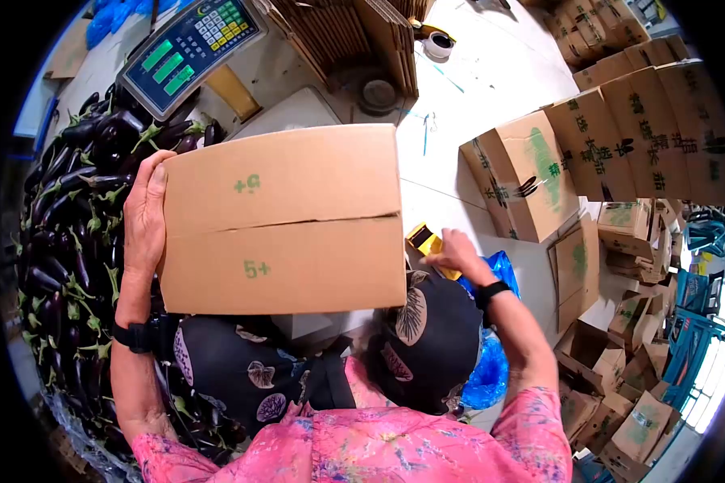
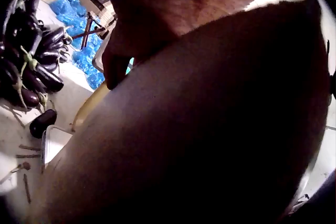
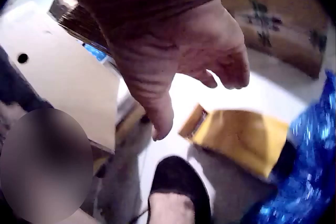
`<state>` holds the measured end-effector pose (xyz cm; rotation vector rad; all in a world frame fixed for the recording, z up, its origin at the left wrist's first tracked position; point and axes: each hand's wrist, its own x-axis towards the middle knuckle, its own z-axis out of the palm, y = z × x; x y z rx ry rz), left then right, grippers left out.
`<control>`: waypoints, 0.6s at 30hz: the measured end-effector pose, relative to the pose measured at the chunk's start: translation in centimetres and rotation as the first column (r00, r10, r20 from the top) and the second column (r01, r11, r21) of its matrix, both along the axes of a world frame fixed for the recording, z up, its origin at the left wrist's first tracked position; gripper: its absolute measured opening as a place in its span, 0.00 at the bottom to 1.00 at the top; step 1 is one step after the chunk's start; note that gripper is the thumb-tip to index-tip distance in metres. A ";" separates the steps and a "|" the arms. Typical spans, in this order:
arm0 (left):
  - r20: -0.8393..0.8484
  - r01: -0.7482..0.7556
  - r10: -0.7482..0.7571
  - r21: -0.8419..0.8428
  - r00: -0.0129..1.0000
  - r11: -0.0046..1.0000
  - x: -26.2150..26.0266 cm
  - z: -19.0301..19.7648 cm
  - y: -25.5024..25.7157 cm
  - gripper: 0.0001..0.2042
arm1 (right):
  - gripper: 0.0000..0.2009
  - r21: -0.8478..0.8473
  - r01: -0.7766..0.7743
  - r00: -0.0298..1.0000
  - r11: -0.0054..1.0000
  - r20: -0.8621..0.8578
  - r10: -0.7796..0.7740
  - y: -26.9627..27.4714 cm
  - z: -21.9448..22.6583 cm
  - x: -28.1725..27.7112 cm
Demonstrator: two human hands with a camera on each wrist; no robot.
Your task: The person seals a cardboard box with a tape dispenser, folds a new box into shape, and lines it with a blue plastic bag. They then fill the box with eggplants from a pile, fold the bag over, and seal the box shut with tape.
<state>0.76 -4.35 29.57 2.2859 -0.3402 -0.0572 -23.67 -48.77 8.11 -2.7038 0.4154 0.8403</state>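
Note:
A closed cardboard box point(image 1: 282, 221) with green "5+" marks stands in front of the person's lap. My left hand point(image 1: 145, 217) grips its left edge near the upper corner; in the left wrist view the box side point(image 2: 173, 129) hides part of the left hand point(image 2: 157, 19). To the right of the box, my right hand point(image 1: 461, 256) is over a yellow tool point(image 1: 428, 241) on the floor. The right wrist view shows the right hand point(image 3: 184, 56) with parted, slightly bent fingers and nothing in them, apart from the yellow tool point(image 3: 239, 136).
Eggplants point(image 1: 72, 233) are heaped at the left. A scale display point(image 1: 189, 52) and folded cardboard point(image 1: 338, 40) are at the top. Marked boxes point(image 1: 524, 173) line the right side. Blue plastic point(image 1: 487, 370) lies beside the right knee, and a tape roll point(image 1: 438, 45) lies farther off.

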 end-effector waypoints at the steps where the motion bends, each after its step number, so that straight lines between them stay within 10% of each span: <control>1: -0.015 -0.005 0.005 -0.014 1.000 1.000 -0.1 0.0 -0.2 0.17 | 0.41 0.022 0.012 0.999 1.000 -0.030 -0.011 0.5 -2.3 -1.1; 4: -0.037 -0.016 0.014 -0.054 0.999 0.998 -0.1 0.0 -0.9 0.17 | 0.25 -0.138 0.174 0.985 0.975 0.045 -0.169 3.1 -4.9 -1.3; 8: -0.039 -0.026 0.023 -0.072 0.999 0.997 -0.5 0.1 -0.8 0.18 | 0.28 -0.082 0.421 0.906 0.903 -0.003 -0.423 2.1 -5.0 -1.6; 11: -0.061 -0.030 0.024 -0.101 0.998 0.994 -0.6 0.3 -0.9 0.17 | 0.30 0.194 0.568 0.814 0.799 0.011 -0.581 -2.2 -1.9 -2.1; 12: -0.062 -0.028 0.021 -0.106 0.998 0.994 -0.5 0.3 -0.8 0.17 | 0.29 0.471 0.630 0.717 0.617 -0.050 -0.695 -3.4 -0.1 -2.0; 13: -0.064 -0.023 0.016 -0.110 0.998 0.994 -0.5 0.3 -0.8 0.17 | 0.29 0.693 0.623 0.618 0.361 -0.154 -0.771 -4.2 2.4 -1.9; 15: -0.016 0.001 -0.003 -0.125 1.000 0.992 -0.4 -0.2 -0.6 0.15 | 0.25 0.819 0.509 0.593 0.265 -0.111 -0.797 -4.8 7.8 0.1; 18: 0.095 0.085 -0.075 -0.103 0.993 0.991 0.1 -0.6 -0.6 0.15 | 0.31 0.877 0.305 0.591 0.372 0.132 -0.796 -1.8 18.4 4.1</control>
